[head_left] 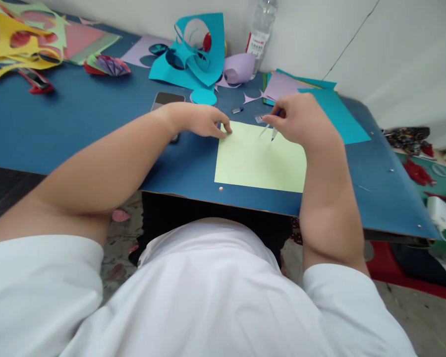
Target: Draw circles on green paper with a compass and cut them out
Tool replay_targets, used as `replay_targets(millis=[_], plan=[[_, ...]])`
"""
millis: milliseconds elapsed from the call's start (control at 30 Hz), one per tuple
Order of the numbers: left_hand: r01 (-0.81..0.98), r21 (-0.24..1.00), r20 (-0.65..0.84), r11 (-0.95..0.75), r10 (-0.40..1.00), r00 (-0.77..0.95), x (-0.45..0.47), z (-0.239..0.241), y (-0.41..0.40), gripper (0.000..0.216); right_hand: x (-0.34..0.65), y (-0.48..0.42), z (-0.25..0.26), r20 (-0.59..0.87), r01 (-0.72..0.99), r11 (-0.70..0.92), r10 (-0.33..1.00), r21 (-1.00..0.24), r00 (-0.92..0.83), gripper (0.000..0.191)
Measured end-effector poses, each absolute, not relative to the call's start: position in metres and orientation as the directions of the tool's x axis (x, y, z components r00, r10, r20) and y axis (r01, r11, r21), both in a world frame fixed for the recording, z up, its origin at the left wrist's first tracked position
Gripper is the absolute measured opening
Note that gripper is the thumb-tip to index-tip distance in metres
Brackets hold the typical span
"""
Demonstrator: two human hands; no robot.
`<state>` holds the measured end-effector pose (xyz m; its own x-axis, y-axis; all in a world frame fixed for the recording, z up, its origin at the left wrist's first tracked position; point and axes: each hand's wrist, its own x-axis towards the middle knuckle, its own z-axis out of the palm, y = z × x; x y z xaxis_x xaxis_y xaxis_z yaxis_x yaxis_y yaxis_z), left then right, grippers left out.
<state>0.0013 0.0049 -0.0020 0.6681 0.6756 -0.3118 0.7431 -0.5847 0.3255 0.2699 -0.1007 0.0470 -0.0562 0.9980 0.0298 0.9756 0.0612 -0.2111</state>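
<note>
A pale green sheet of paper (252, 166) lies flat near the front edge of the blue table. My left hand (207, 120) rests at its upper left corner, holding nothing, with fingertips apart and touching the paper. Over the upper right part of the sheet, my right hand (301, 116) is closed round the top of a drawing compass (274, 134). The two legs of the compass point down at the paper, slightly spread. Faint curved lines show on the sheet's left part. My right hand hides some of the compass.
A phone (167, 97) lies behind my left forearm, beside blue paper circles (203, 96). Cut blue paper (211, 44) and a plastic bottle (260, 37) stand by the wall. Blue sheets (342, 119) lie at right. Yellow scraps (7, 37) and a box cutter (37, 80) are far left.
</note>
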Motion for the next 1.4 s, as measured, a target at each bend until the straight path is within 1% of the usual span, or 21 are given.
replay_targets(millis=[167,300,433,600,733,767,867,967,1100,1267,1400], plan=[[0.737,0.339,-0.308,-0.584,0.672,0.674,0.000,-0.004,0.009,0.092,0.266,-0.113,0.058,0.071,0.972,0.058,0.997,-0.226,-0.043,0.022],[0.744,0.325,-0.316,-0.584,0.675,0.667,0.000,-0.006,0.011,0.089,0.261,-0.128,0.070,0.076,0.973,0.020,0.997,-0.229,-0.003,0.016],[0.743,0.319,-0.318,-0.589,0.672,0.669,0.000,-0.005,0.008,0.089,0.264,-0.133,0.071,0.052,0.976,0.091,0.995,-0.199,-0.082,0.014],[0.720,0.349,-0.300,-0.600,0.656,0.692,-0.002,-0.005,0.006,0.101,0.270,-0.130,0.067,-0.013,0.981,0.117,0.993,-0.155,-0.121,0.011],[0.731,0.335,-0.297,-0.594,0.670,0.680,-0.001,-0.008,0.011,0.088,0.268,-0.132,0.070,-0.039,0.986,0.088,0.995,-0.142,-0.095,0.005],[0.736,0.329,-0.300,-0.591,0.674,0.675,0.000,-0.008,0.011,0.085,0.266,-0.134,0.071,-0.049,0.988,0.065,0.996,-0.141,-0.072,0.005],[0.747,0.314,-0.310,-0.586,0.681,0.664,0.001,-0.006,0.010,0.080,0.260,-0.137,0.075,-0.088,0.990,0.007,0.996,-0.143,-0.020,0.017],[0.732,0.317,-0.295,-0.602,0.671,0.680,0.000,-0.003,0.005,0.082,0.256,-0.137,0.077,-0.109,0.990,0.000,0.994,-0.139,-0.015,0.025],[0.721,0.331,-0.283,-0.608,0.665,0.691,-0.001,-0.001,0.000,0.090,0.255,-0.138,0.077,-0.113,0.990,-0.007,0.994,-0.139,-0.009,0.031],[0.729,0.322,-0.298,-0.604,0.666,0.684,-0.001,-0.001,0.002,0.086,0.252,-0.140,0.079,-0.116,0.990,-0.028,0.993,-0.139,0.012,0.034],[0.729,0.330,-0.298,-0.600,0.667,0.683,0.000,-0.005,0.008,0.088,0.250,-0.140,0.081,-0.132,0.990,-0.051,0.991,-0.129,0.034,0.033]])
